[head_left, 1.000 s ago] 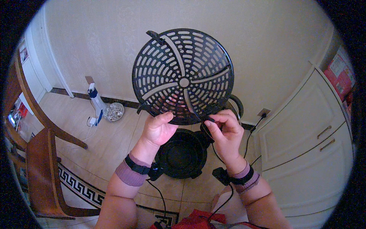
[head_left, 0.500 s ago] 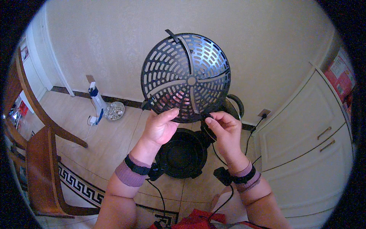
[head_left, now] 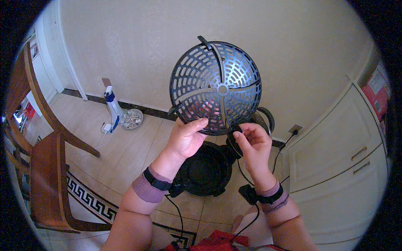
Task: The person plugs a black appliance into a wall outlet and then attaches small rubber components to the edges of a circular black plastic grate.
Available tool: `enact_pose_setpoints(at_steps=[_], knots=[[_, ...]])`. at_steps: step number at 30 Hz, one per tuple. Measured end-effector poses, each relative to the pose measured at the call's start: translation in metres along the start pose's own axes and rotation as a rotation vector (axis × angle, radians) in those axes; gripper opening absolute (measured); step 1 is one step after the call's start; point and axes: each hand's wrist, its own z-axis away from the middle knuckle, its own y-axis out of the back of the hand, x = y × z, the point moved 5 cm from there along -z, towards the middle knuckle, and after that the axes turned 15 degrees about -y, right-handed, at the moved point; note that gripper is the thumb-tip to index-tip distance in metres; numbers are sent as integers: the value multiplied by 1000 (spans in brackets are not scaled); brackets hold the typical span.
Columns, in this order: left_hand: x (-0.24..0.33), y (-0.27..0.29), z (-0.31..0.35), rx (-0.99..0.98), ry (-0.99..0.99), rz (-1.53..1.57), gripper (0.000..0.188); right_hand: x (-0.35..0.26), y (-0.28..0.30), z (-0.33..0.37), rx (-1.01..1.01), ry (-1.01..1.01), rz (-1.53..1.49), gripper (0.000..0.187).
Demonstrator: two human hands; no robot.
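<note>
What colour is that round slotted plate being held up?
The slotted plate is black, with a bluish sheen; the head view shows it best.

Soft, rather dim light covers the wall (head_left: 138, 46), and bluish-white glare catches the upper right of the slotted black disc (head_left: 228, 79). Detail sinks into darkness inside the black pan (head_left: 204, 171). Fine grain speckles the view, and fisheye distortion bows the wooden chair (head_left: 45, 180) near the black rim.

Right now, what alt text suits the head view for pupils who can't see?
A round, slotted black plate is held up, left hand and right hand at its lower edge; a black pan is on the tiled floor below.
</note>
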Motion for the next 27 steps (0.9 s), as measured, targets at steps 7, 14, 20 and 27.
enact_pose_setpoints(at_steps=[7,14,20,27], knots=[[-4,8,-4,13,-9,-35,42,4,-2,-4,-21,-20,-50,15],[-4,7,-5,27,19,-64,43,-6,0,-7,52,168,177,12],[0,5,-4,59,13,-104,45,-30,-9,-1,54,365,434,17],[-3,-2,-4,111,2,-128,45,-31,-7,-5,61,457,486,21]])
